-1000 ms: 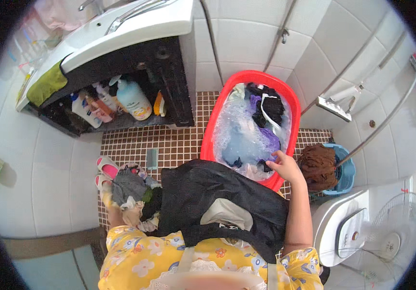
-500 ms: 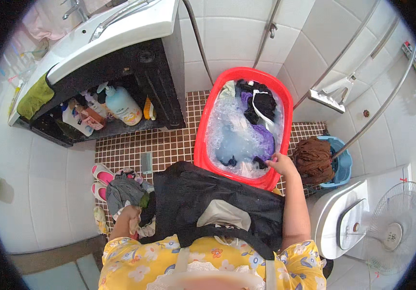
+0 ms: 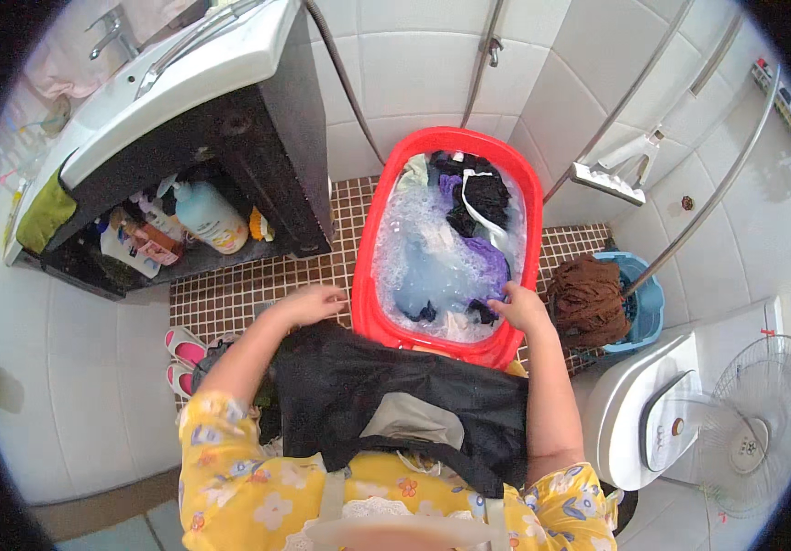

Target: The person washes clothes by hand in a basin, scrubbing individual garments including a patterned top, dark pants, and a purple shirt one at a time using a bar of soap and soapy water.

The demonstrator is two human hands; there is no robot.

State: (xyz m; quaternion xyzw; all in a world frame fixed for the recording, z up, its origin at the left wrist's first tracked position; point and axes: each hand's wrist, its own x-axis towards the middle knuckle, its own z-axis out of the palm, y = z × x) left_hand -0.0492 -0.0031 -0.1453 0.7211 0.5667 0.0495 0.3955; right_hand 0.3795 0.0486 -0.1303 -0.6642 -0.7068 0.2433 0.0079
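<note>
A red plastic basin of sudsy water stands on the tiled floor in front of me, with wet laundry soaking in it. My right hand reaches over the basin's near right side, its thumb and fingers closed on the edge of a purple garment with a dark end. Beyond that lie black clothes with a white band, and a pale green cloth. My left hand hovers just left of the basin's rim, fingers loosely stretched out, holding nothing. A black apron covers my lap.
On the right, a blue bucket holds a brown mop, beside a white toilet and a fan. At left stand a washbasin cabinet with bottles and pink-and-white slippers. Dark clothes lie partly hidden by my left arm.
My left hand has left the clothes pile on the floor at left and moved up and right toward the basin, empty. The right hand stays at the purple garment. The view has shifted slightly.
</note>
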